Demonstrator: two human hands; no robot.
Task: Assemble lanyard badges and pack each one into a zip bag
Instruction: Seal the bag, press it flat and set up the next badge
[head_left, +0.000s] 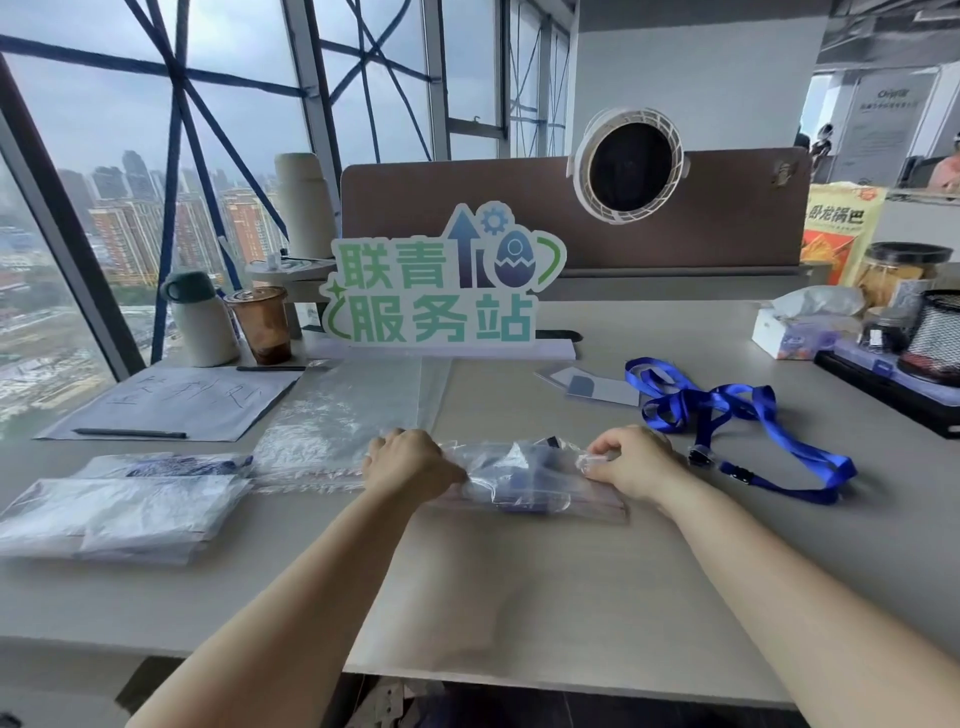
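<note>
One clear zip bag (540, 480) lies on the bench (545, 587) near its middle, just in front of the person, with its long axis running left to right; dark blue contents show through the crumpled plastic. Two hands hold it, one at each end: the left hand (410, 462) grips the left end with fingers (387, 441) curled over it, and the right hand (634, 462) pinches the right end. Just right of it lies a tangle of blue lanyards (727, 410) with two black clips showing; their number I cannot tell. Behind the left hand lies a flat stack of empty zip bags (337, 410). A pile of packed bags (119, 512) sits at the far left. Two pens lie around one sheet of paper (171, 402)
</note>
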